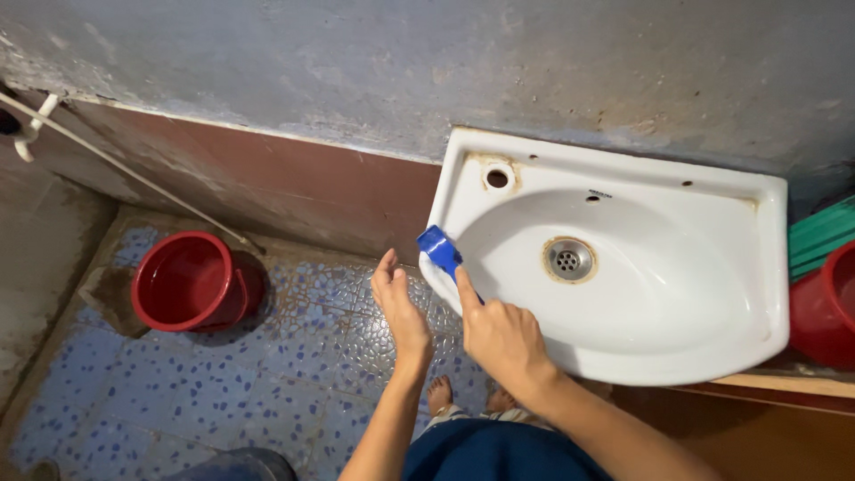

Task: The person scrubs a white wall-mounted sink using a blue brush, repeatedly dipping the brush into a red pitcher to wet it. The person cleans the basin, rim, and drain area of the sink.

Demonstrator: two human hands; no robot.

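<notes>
Right hand (500, 337), fingers clamped on a blue brush (443, 252), scrubbing the left rim of the white sink (712, 294), frame centre. Left hand (401, 307) free, fingers loosely spread, just beside. I'd say scrub step; next needs strokes into the basin toward the drain (568, 259).

Stained grey wall (356, 62) with maroon base, blue pebble-patterned floor (223, 392).

Brush (440, 250): bright blue. Sink (677, 356): white, brown rust ring round drain (568, 259). Bucket (189, 281): red. Floor (223, 392): blue and white pebble spots. Wall (356, 71): grey on top, dark red band below. Pipe (116, 163): white.
</notes>
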